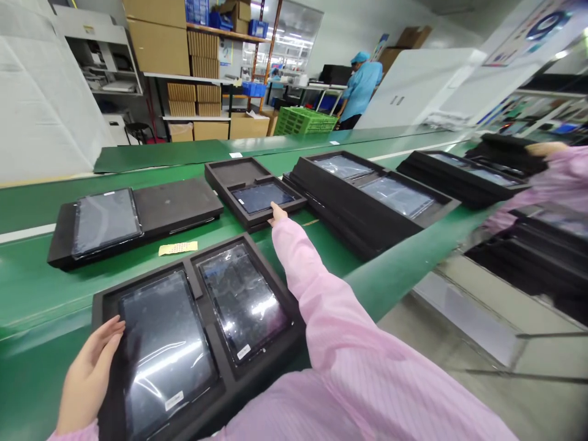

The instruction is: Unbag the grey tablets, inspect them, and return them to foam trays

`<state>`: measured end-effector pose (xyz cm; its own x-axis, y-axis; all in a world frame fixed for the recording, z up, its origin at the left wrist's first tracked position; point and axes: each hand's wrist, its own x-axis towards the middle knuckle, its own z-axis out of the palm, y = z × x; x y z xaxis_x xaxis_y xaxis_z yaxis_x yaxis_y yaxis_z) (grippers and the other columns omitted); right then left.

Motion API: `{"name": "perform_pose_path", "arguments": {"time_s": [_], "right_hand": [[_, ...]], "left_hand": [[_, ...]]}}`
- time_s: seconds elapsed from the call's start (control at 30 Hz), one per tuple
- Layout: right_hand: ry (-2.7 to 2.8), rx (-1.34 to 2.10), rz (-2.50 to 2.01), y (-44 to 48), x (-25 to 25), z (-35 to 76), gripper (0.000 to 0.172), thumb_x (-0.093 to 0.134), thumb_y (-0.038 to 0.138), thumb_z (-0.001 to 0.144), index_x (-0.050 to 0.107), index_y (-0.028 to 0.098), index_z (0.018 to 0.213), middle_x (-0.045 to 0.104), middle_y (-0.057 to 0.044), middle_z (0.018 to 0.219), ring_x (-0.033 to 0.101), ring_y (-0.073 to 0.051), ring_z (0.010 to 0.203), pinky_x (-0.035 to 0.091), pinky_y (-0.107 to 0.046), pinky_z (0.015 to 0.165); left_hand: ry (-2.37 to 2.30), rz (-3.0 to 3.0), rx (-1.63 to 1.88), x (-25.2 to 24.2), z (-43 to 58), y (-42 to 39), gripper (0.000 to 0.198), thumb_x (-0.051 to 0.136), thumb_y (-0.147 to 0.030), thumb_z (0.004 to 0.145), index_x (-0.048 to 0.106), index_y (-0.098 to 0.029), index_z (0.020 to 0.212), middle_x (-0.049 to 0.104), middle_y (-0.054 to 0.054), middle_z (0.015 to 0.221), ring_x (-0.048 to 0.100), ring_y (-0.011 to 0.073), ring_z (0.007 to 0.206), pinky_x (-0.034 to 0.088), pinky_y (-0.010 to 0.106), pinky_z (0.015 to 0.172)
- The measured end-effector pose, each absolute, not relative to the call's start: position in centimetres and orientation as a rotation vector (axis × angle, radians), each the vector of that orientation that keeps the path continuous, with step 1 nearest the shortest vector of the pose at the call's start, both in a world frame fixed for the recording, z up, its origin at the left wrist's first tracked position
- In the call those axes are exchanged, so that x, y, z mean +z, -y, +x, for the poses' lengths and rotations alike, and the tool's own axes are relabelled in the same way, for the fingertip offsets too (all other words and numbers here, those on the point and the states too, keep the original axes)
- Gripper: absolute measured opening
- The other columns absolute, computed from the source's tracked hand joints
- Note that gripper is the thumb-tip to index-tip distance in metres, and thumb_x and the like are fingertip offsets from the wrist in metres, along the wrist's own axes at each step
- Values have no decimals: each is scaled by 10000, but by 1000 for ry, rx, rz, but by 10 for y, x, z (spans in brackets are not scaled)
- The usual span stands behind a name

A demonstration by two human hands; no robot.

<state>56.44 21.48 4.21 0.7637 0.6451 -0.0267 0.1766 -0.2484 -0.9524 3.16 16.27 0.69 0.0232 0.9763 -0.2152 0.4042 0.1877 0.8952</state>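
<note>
Close in front of me lies a black foam tray (195,285) with two tablet screens, a left screen (160,343) and a right screen (243,300), each in its own recess. My left hand (92,373) rests at this tray's left rim, fingers stretched out, the tips by the left screen's edge. My right hand (278,213) reaches forward and is closed on the near rim of a smaller-looking black foam tray (234,171). One dark screen (261,197) sits in that tray's near recess, and its far recess holds nothing. The fingers under the rim are partly hidden.
Left of it, another screen (108,220) lies on a black foam block (177,202). A yellow printed strip (178,247) lies on the green belt (27,288). Stacked trays (340,202) with screens stand to the right. A co-worker's pink sleeve (560,177) is at far right.
</note>
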Motion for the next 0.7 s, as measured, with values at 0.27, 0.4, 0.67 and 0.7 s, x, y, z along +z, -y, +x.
{"name": "perform_pose_path", "arguments": {"time_s": [0.27, 0.4, 0.67, 0.7], "right_hand": [[159, 799, -1831, -205, 36, 603, 376, 589, 386, 968, 569, 157, 1264, 609, -100, 1228, 639, -215, 1035, 569, -417, 869], [93, 804, -1807, -195, 26, 606, 375, 592, 384, 966, 570, 157, 1263, 606, -101, 1236, 635, -219, 1049, 564, -426, 883], [56, 843, -1735, -199, 16, 584, 354, 587, 381, 971, 578, 151, 1241, 626, -91, 1181, 651, -195, 979, 581, -384, 824], [58, 873, -1737, -202, 18, 582, 355, 588, 385, 970, 580, 150, 1237, 627, -91, 1178, 651, -196, 980, 581, -387, 827]], "left_hand": [[-1559, 1385, 738, 9, 32, -161, 490, 610, -548, 721, 643, -222, 1085, 693, 75, 1214, 589, 307, 1255, 358, 466, 1186], [-1562, 1403, 713, 10, 30, -160, 514, 606, -578, 713, 644, -228, 1086, 697, 72, 1207, 598, 311, 1242, 360, 481, 1182], [-1539, 1414, 728, 6, 31, -161, 536, 615, -603, 697, 641, -228, 1079, 706, 84, 1185, 608, 333, 1225, 374, 528, 1164], [-1542, 1416, 724, 6, 31, -161, 534, 615, -603, 699, 641, -230, 1080, 704, 84, 1190, 606, 333, 1227, 372, 529, 1165]]}}
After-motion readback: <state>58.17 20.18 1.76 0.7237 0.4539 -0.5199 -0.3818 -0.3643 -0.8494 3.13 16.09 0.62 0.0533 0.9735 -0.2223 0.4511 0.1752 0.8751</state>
